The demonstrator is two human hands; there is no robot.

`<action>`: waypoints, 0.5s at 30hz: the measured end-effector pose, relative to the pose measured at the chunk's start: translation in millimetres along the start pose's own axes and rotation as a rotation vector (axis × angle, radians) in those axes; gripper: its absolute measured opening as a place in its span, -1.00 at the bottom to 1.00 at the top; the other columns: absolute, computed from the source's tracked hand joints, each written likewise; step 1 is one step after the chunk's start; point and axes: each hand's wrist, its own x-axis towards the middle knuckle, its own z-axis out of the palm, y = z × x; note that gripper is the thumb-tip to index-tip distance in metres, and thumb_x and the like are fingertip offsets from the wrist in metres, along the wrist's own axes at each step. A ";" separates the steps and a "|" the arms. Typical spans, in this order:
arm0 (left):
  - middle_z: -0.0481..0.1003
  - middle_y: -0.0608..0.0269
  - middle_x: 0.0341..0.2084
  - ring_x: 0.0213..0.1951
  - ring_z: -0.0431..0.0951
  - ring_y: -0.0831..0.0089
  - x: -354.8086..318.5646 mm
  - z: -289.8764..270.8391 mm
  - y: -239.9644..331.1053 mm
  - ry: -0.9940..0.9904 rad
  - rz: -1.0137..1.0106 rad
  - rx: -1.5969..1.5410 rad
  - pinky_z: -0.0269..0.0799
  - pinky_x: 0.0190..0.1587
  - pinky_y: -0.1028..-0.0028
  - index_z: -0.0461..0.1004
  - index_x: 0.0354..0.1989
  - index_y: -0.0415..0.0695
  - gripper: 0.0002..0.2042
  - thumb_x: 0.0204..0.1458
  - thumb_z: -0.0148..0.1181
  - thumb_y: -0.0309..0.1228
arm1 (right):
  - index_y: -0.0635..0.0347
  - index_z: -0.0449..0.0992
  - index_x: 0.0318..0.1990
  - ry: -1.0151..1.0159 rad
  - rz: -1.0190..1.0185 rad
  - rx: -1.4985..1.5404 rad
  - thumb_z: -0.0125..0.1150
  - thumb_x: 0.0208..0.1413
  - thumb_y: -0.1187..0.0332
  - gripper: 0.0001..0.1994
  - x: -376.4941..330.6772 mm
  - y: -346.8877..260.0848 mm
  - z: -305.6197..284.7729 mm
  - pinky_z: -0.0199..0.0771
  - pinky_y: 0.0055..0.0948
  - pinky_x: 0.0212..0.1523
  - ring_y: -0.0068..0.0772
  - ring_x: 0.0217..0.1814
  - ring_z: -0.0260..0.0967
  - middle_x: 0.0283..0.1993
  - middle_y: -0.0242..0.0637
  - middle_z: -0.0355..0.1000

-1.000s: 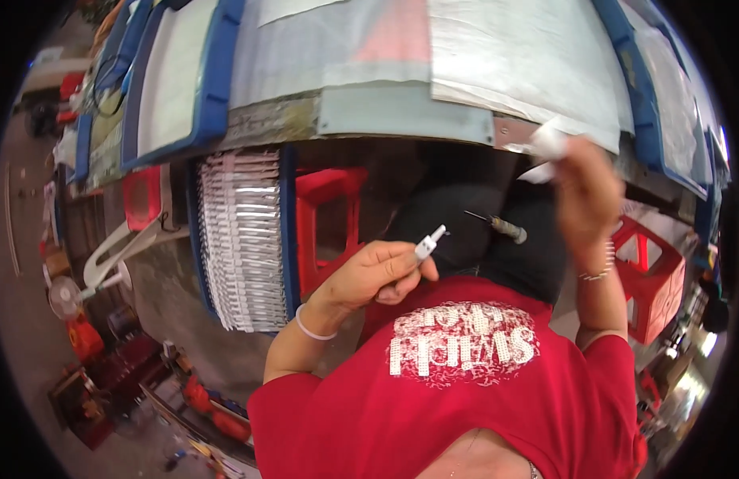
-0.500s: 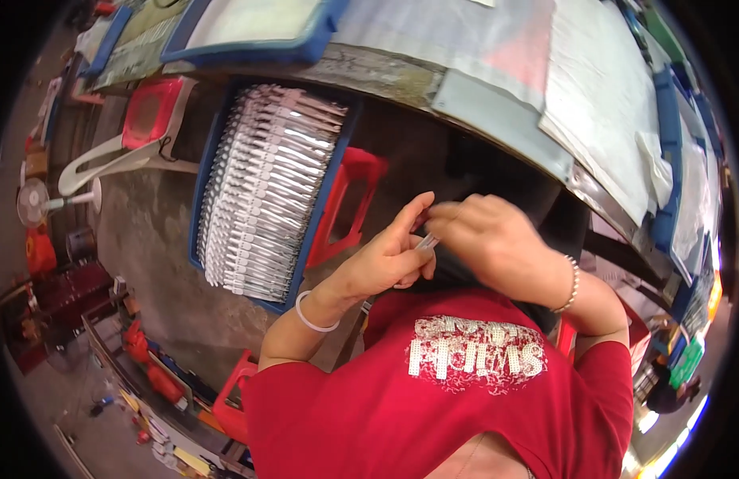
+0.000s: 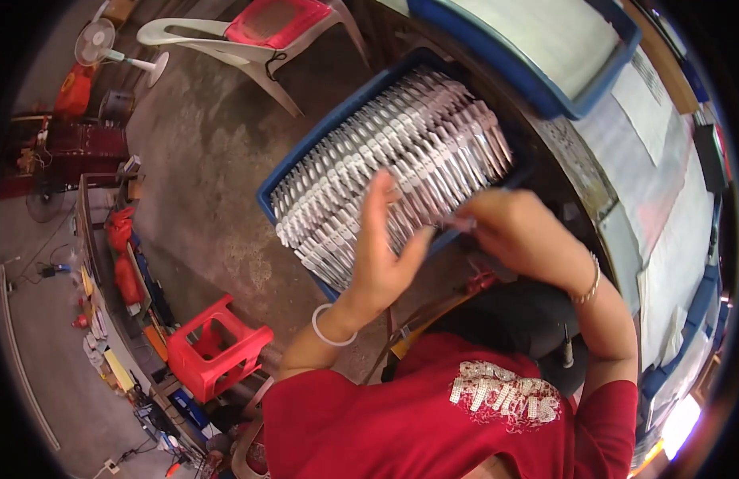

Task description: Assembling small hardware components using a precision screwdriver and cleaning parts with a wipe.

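While left hand (image 3: 381,255) spreads open, right hand (image 3: 517,231) pinches small white piece (image 3: 463,224)

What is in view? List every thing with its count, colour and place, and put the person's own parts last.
Crate: one, blue, centre, on the floor by the table, filled with rows of silvery flat pieces.
Tray: one, blue rim, pale contents, top right on the table.
Table: one, covered in pale sheets, right side.
Stool: one, red plastic, lower left.
Chair: one, white with a red seat, top.
Fan: one, white, top left.
Small pale piece: one, at the right fingertips, blurred.
Left hand: white bangle on the wrist, open, beside the piece.
Right hand: beaded bracelet, pinching the piece.
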 end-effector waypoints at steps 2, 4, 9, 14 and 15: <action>0.39 -0.03 -0.08 -0.11 0.44 0.31 -13.9 -6.5 -15.0 0.311 0.026 -0.117 0.37 -0.03 0.39 0.23 0.14 -0.34 -0.52 -0.02 0.13 -0.66 | 0.30 0.51 -0.24 0.098 0.227 0.112 0.14 -0.04 0.55 -0.83 36.6 7.8 -2.6 0.36 -0.38 -0.46 -0.35 -0.51 0.39 -0.49 -0.16 0.45; 0.45 0.02 -0.24 -0.26 0.48 0.32 -28.7 -1.2 -17.2 0.243 0.101 0.047 0.41 -0.18 0.43 0.37 -0.04 -0.34 -0.70 0.00 0.09 -0.69 | 0.33 0.51 -0.23 0.192 0.257 0.178 0.15 -0.03 0.52 -0.82 74.6 22.8 12.4 0.35 -0.42 -0.47 -0.46 -0.52 0.37 -0.49 -0.18 0.47; 0.43 -0.06 -0.25 -0.34 0.48 0.12 -58.6 33.2 -23.3 -0.042 0.066 -0.062 0.44 -0.27 0.33 0.38 -0.06 -0.31 -0.71 0.00 0.11 -0.64 | 0.34 0.57 -0.32 0.213 0.249 0.063 0.12 -0.14 0.46 -0.79 159.9 46.9 77.1 0.46 -0.23 -0.22 -0.02 -0.29 0.50 -0.40 0.06 0.50; 0.42 -0.07 -0.21 -0.31 0.48 0.07 -73.8 46.7 -41.8 -0.069 -0.005 -0.101 0.45 -0.26 0.31 0.34 0.01 -0.30 -0.65 -0.01 0.10 -0.63 | 0.39 0.56 -0.48 0.139 0.306 0.039 0.09 -0.23 0.53 -0.85 194.2 50.4 102.6 0.44 -0.10 -0.09 0.16 -0.21 0.46 -0.37 0.20 0.46; 0.41 -0.06 -0.20 -0.32 0.48 0.09 -75.7 46.6 -45.5 -0.070 -0.016 -0.109 0.45 -0.27 0.32 0.33 0.03 -0.30 -0.63 -0.01 0.10 -0.63 | 0.39 0.56 -0.48 0.136 0.303 0.039 0.09 -0.23 0.53 -0.85 197.2 51.1 106.3 0.44 -0.10 -0.09 0.16 -0.21 0.46 -0.37 0.20 0.46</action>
